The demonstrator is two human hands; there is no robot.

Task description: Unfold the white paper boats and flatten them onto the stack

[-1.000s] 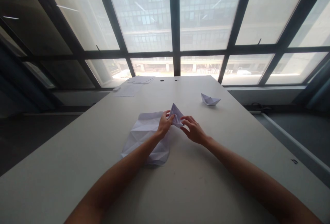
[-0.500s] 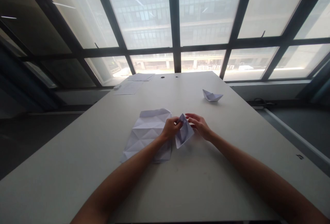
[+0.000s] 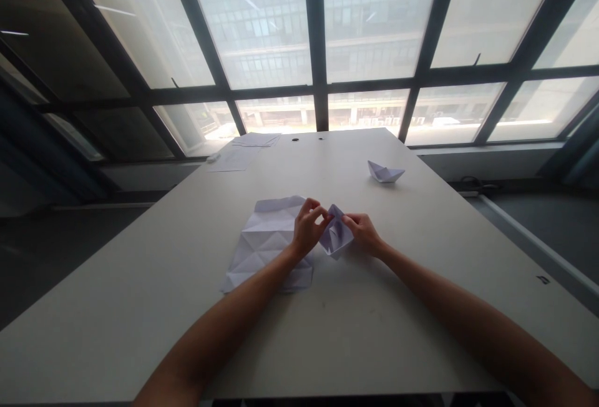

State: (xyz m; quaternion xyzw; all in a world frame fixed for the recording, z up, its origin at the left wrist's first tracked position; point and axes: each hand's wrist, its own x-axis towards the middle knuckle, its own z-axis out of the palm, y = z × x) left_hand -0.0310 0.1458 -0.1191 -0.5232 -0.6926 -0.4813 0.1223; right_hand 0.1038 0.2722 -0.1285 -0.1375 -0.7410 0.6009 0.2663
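A small folded white paper piece [image 3: 335, 236] is held between both hands just above the white table [image 3: 374, 307]. My left hand [image 3: 306, 230] pinches its left upper edge with closed fingers. My right hand [image 3: 362, 231] pinches its right upper edge. The piece looks pulled open at the top. A creased, unfolded white sheet [image 3: 266, 241] lies flat on the table under my left wrist. A finished paper boat [image 3: 384, 173] stands farther back on the right.
Several flat paper sheets [image 3: 243, 151] lie at the table's far left corner. Two small dark holes [image 3: 295, 140] sit near the far edge. Large windows with dark frames rise behind the table. The floor drops away on both sides.
My left hand turned the folded piece downward half a second ago; now my right hand has taken its right edge again and both hands hold it by its top.
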